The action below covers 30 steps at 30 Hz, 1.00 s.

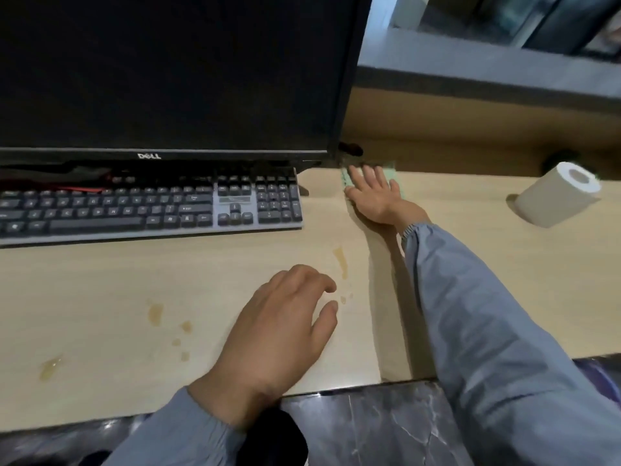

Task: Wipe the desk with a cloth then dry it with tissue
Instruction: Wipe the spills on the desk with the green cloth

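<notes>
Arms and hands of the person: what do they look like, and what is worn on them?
Both arms wear long grey-blue sleeves of thin, smooth fabric: the left sleeve and the right sleeve. Each ends in a gathered cuff at the wrist. The left hand and the right hand are bare, without gloves.

Desk point(470, 264) w/ keyboard point(151, 210), monitor point(168, 79), green cloth point(392, 179), tissue roll point(557, 196), amber spills point(155, 313).

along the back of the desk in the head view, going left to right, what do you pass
keyboard → green cloth with the right hand flat on it → tissue roll
</notes>
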### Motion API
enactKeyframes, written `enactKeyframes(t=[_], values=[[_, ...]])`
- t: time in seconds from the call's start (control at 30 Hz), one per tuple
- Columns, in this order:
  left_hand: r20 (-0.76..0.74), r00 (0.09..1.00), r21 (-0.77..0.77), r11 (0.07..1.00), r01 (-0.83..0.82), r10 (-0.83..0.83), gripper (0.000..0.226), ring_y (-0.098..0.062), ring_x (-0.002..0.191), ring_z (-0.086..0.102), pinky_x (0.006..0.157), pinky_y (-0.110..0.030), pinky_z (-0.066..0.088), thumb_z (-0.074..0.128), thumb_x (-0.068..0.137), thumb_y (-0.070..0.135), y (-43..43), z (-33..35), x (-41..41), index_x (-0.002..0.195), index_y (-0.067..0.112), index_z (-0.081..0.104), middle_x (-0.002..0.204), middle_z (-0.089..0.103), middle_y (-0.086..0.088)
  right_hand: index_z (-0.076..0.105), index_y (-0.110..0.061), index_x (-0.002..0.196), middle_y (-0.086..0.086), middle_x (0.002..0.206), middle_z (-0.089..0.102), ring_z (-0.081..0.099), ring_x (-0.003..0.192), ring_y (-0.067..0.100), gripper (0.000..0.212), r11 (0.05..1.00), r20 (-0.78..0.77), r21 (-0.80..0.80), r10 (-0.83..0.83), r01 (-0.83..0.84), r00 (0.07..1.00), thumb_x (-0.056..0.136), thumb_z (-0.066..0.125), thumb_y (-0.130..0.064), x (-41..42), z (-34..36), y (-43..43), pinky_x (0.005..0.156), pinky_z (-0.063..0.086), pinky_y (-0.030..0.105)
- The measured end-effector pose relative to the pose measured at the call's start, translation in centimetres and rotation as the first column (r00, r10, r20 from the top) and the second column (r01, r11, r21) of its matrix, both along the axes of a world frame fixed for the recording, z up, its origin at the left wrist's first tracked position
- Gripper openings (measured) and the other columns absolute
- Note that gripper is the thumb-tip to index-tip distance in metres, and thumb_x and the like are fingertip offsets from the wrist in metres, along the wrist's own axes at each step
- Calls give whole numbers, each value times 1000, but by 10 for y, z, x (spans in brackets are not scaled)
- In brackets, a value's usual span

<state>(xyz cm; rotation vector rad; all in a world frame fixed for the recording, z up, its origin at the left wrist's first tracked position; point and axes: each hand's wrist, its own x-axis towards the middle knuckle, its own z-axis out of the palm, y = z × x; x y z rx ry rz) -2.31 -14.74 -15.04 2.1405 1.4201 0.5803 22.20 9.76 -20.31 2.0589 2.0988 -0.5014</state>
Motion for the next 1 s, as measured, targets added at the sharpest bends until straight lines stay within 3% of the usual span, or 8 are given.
enactKeyframes(t=[0.1,0.2,0.33,0.73,1.0], values=[[11,999,106,993,50,-52,29,-4,115,49,100,-30,44,42,107,46,-24,-25,7,131,37,55,127,49,22,-8,-37,164,-4,172,-18,-19,157,22,61,1000,2,17,26,-26,1000,109,16,-51,-1,0,-18,125,-8,50],[-10,994,279,955,104,-105,27,-11,104,56,86,-34,51,47,102,42,-43,-50,18,122,31,61,116,57,14,-8,-40,163,-7,171,-18,-19,157,20,60,999,3,10,43,-43,999,109,16,-53,-2,1,-40,125,-8,50],[-30,991,477,869,129,-131,22,-17,94,58,77,-34,50,51,97,36,-68,-77,32,110,24,65,106,59,7,-7,-40,163,-7,172,-16,-16,157,19,60,998,31,35,51,-52,998,108,14,-55,0,-2,-72,125,-5,50],[-36,997,643,766,-24,61,19,-21,101,58,87,-37,48,66,94,26,-127,-106,13,111,18,67,109,59,1,-11,-38,163,-5,171,-19,-20,156,21,58,995,36,39,95,-96,995,111,13,-47,1,1,-223,126,-7,52],[-10,982,715,688,-124,188,23,-26,102,61,94,-45,44,60,99,33,-114,-120,-14,109,14,69,110,63,-1,-12,-41,162,-8,170,-22,-24,155,20,56,989,20,112,94,-96,995,111,11,-46,-8,-12,-304,125,-9,48]])
